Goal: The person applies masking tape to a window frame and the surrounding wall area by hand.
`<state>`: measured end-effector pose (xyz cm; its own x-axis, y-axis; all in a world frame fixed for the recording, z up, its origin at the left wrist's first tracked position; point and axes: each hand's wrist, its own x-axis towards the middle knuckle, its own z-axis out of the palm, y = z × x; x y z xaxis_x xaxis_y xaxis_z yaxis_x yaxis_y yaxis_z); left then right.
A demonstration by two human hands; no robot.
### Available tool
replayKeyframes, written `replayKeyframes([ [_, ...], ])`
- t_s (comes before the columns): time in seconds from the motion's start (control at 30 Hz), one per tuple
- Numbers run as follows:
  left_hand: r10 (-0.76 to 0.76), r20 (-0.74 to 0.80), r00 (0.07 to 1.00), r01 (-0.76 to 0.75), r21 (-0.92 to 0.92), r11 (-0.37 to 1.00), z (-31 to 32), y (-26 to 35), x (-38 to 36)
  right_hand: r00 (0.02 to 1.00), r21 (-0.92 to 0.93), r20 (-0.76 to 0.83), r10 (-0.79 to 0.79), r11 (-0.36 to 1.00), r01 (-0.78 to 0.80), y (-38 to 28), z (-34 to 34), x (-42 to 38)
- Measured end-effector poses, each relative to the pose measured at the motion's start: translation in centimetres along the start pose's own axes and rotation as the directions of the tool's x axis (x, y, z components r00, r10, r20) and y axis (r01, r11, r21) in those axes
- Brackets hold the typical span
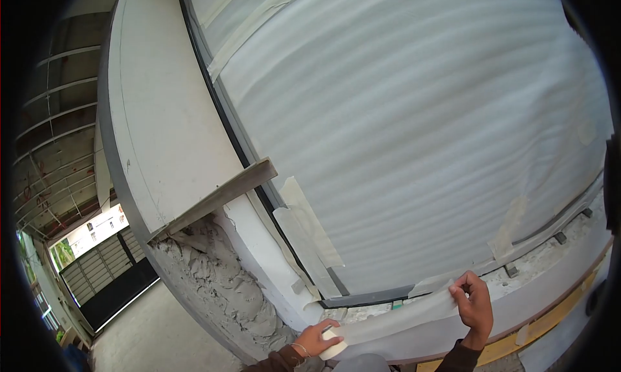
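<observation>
My left hand is closed around a roll of masking tape at the bottom centre. From the roll a wide strip of tape stretches to the right. My right hand pinches the upper edge of that strip between thumb and fingers, close to the bottom rail of a large framed panel. White foam sheeting covers the panel. Tape pieces hold the sheeting along the frame's lower left, and another tape piece is stuck at the lower right.
A wooden board juts out across the wall edge at left, above rough wet-looking mortar. Small spacer blocks sit under the frame. A yellow level-like bar lies at lower right. A dark gate stands far left.
</observation>
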<state>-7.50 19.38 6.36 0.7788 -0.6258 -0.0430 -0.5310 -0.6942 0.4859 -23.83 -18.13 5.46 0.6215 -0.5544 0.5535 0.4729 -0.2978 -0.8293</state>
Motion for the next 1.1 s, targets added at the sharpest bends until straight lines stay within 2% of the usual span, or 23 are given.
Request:
replayKeyframes([
  [0.07, -0.022, -0.064, 0.998, 0.026, 0.057, 0.998, -3.6, 1.8, 0.0, 0.998, 0.043, -0.064, 0.017, 0.999, -0.014, 1.8, -0.4, 0.4],
  [0.13, 0.185, 0.048, 0.981, -0.186, 0.003, 0.983, -6.6, 4.6, -1.3, 0.983, 0.055, -0.164, 0.080, 0.996, -0.072, 2.3, -1.1, 0.5],
  [0.17, 0.191, 0.050, 0.980, -0.192, 0.011, 0.981, -7.7, 6.4, -2.1, 0.973, 0.065, -0.167, 0.159, 0.987, -0.150, 2.4, -1.7, 0.5],
  [0.2, 0.178, 0.083, 0.980, -0.179, 0.002, 0.984, -8.7, 8.3, -2.9, 0.972, 0.071, -0.176, 0.156, 0.987, -0.145, 2.9, -2.0, 0.5],
  [0.27, 0.165, 0.111, 0.980, -0.167, 0.006, 0.986, -10.7, 12.0, -3.5, 0.958, -0.216, -0.286, 0.034, 0.972, -0.099, 3.9, -1.9, 0.3],
  [0.3, 0.154, 0.184, 0.971, -0.184, 0.154, 0.971, -11.7, 13.9, -3.5, 0.957, -0.204, -0.290, 0.030, 0.975, -0.092, 3.5, -1.8, 0.4],
  [0.33, 0.129, 0.256, 0.958, -0.205, 0.296, 0.933, -12.2, 15.2, -3.5, 0.876, -0.372, -0.482, 0.018, 0.901, -0.223, 2.8, -1.7, 0.2],
  [0.37, 0.125, 0.251, 0.960, -0.201, 0.307, 0.930, -12.3, 15.7, -3.0, 0.762, -0.491, -0.647, -0.037, 0.784, -0.379, 1.9, -1.7, 0.0],
  [0.4, 0.140, 0.349, 0.927, -0.286, 0.414, 0.864, -12.2, 15.9, -1.9, 0.762, -0.482, -0.647, -0.032, 0.792, -0.376, 0.7, -1.7, -0.3],
  [0.43, 0.136, 0.445, 0.885, -0.371, 0.500, 0.782, -11.8, 16.0, -0.9, 0.875, -0.469, -0.478, -0.084, 0.866, -0.172, -0.9, -1.6, -0.7],
  [0.47, 0.126, 0.442, 0.888, -0.362, 0.503, 0.785, -10.9, 16.2, -0.2, 0.942, -0.410, -0.292, -0.163, 0.912, 0.030, -2.2, -1.0, -0.9],
  [0.5, 0.082, 0.507, 0.858, -0.403, 0.566, 0.720, -9.6, 16.3, 0.6, 0.971, -0.445, -0.110, -0.214, 0.884, 0.144, -3.9, 0.6, -1.2],
  [0.53, 0.032, 0.566, 0.824, -0.448, 0.614, 0.649, -8.4, 16.3, 1.3, 0.964, -0.457, 0.079, -0.255, 0.850, 0.262, -5.8, 2.4, -1.7],
  [0.57, 0.026, 0.566, 0.824, -0.440, 0.610, 0.660, -7.4, 16.4, 2.1, 0.937, -0.386, 0.278, -0.210, 0.869, 0.309, -7.1, 4.3, -1.9],
  [0.6, 0.004, 0.560, 0.829, -0.436, 0.640, 0.633, -6.7, 16.7, 3.0, 0.868, -0.305, 0.467, -0.168, 0.891, 0.337, -7.6, 6.1, -1.9],
  [0.67, -0.024, 0.558, 0.830, -0.428, 0.664, 0.613, -6.4, 17.6, 3.9, 0.749, -0.310, 0.660, -0.052, 0.890, 0.335, -6.1, 9.5, -1.5],
  [0.8, -0.022, 0.527, 0.850, -0.406, 0.680, 0.610, -6.5, 18.8, 5.1, 0.762, -0.201, 0.648, -0.013, 0.962, 0.187, -1.8, 13.4, -0.9],
  [0.87, -0.061, 0.528, 0.847, -0.383, 0.685, 0.620, -6.4, 18.2, 5.3, 0.756, -0.116, 0.648, 0.088, 0.993, -0.016, -1.7, 13.6, -0.1],
  [0.9, -0.017, 0.509, 0.861, -0.381, 0.667, 0.640, -6.6, 17.4, 5.6, 0.752, -0.134, 0.647, 0.127, 0.990, -0.052, -1.4, 13.7, 0.0],
  [1.0, 0.082, 0.458, 0.885, -0.381, 0.610, 0.695, -7.2, 15.5, 6.2, 0.778, -0.167, 0.617, 0.114, 0.986, -0.012, -0.8, 13.7, 0.1],
  [1.03, 0.142, 0.420, 0.896, -0.387, 0.584, 0.713, -7.4, 14.9, 6.4, 0.794, -0.064, 0.607, 0.045, 0.998, -0.007, 0.0, 14.0, 0.0],
  [1.07, 0.137, 0.429, 0.893, -0.386, 0.570, 0.725, -7.6, 14.2, 6.8, 0.787, -0.073, 0.613, 0.063, 0.997, -0.023, 0.5, 14.2, -0.1],
  [1.1, 0.188, 0.445, 0.875, -0.402, 0.453, 0.796, -8.0, 13.5, 7.3, 0.822, 0.016, 0.567, -0.051, 0.999, 0.051, 0.7, 14.4, -0.1],
])
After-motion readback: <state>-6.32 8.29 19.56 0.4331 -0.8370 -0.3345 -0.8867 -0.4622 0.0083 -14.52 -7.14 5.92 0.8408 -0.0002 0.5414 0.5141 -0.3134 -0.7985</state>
